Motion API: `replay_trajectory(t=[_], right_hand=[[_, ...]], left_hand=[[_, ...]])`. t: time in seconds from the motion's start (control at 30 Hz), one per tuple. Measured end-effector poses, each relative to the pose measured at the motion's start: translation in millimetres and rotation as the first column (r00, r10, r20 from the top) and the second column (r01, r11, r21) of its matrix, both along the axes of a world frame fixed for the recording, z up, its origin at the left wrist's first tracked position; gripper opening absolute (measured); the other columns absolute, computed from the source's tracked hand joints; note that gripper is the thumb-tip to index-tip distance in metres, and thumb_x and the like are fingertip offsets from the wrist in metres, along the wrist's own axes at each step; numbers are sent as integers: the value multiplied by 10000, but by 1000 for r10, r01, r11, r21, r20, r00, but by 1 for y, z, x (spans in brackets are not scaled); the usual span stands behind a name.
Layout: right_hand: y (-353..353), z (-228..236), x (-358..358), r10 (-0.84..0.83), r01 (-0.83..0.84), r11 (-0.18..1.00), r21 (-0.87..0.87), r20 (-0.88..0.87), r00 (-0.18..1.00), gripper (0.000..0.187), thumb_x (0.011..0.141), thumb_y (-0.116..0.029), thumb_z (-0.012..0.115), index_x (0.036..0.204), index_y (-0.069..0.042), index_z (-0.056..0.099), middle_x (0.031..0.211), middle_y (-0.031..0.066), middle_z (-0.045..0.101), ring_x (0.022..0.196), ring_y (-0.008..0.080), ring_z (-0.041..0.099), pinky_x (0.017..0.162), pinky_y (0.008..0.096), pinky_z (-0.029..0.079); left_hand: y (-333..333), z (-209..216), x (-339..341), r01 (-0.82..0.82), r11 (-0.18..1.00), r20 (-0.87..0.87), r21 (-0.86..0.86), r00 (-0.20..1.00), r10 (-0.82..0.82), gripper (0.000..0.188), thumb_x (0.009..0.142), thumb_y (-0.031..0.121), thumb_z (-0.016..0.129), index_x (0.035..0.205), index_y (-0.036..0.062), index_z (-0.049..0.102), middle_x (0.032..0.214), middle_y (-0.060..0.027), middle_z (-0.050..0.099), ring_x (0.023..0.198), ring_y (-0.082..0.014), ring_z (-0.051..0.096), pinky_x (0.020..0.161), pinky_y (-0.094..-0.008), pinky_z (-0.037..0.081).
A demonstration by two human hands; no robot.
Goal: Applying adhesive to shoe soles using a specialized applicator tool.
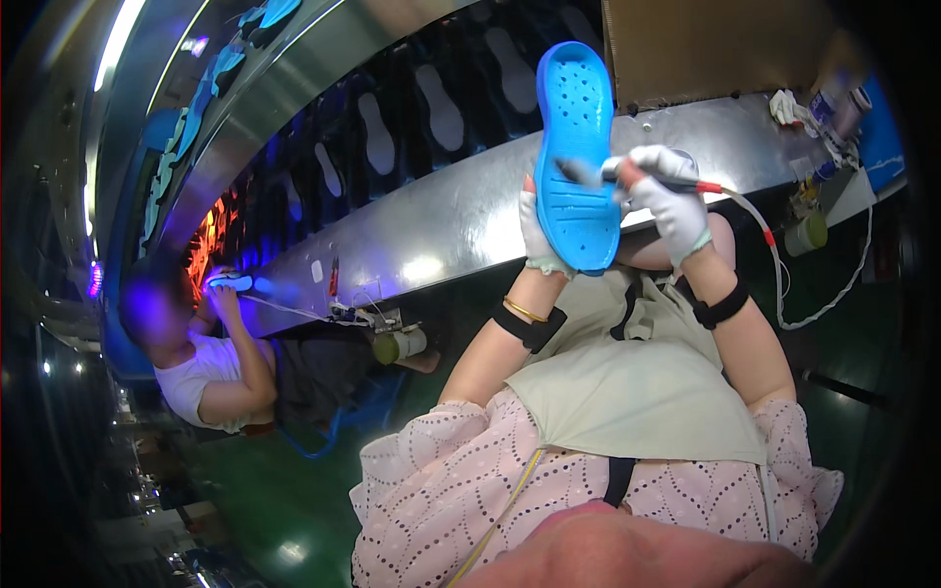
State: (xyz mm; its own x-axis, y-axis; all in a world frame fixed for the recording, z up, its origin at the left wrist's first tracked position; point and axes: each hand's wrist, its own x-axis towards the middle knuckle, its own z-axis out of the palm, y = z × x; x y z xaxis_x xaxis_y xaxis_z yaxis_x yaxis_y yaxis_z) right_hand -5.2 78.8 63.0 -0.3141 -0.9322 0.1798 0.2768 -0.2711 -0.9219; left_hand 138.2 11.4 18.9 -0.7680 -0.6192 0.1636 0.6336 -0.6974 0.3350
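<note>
A bright blue shoe sole [576,127] stands tilted up in front of me, its glossy inner face toward me, with small holes at toe and heel and ridges across the middle. My left hand [538,235], in a white glove with bare fingertips, grips its left edge near the heel. My right hand [676,211], gloved the same way, is closed on a brush [681,183] with a dark handle and red end. A pale tube [753,211] runs from that end. The blurred bristles lie over the sole's middle; whether they touch it I cannot tell.
A metal ledge [461,227] runs along a conveyor carrying several pale soles [439,108]. At the right are a cardboard box [725,49], small bottles [851,110] and a green-white canister [806,233]. To the left a seated co-worker [211,372] holds a light-blue piece.
</note>
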Motion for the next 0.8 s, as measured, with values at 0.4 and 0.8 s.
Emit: replay_trajectory(t=[0.4,0.8], right_hand=[[-12,9,-1,-18,17,1000,21,20,1000,97,855,-123,649,903,-49,610,899,55,664,737,93,614,673,228,488],[-11,2,-11,47,-71,994,-77,-280,959,142,822,35,633,942,-32,597,964,61,647,900,122,602,813,256,495]], left_hand=[[4,-9,15,-54,997,86,60,995,49,799,836,654,402,1315,14,390,1226,-184,512,1086,-331,548,904,-438,490],[3,3,31,-177,976,305,-126,929,208,725,858,613,408,1299,38,415,1104,-144,594,955,-248,617,830,-353,526]])
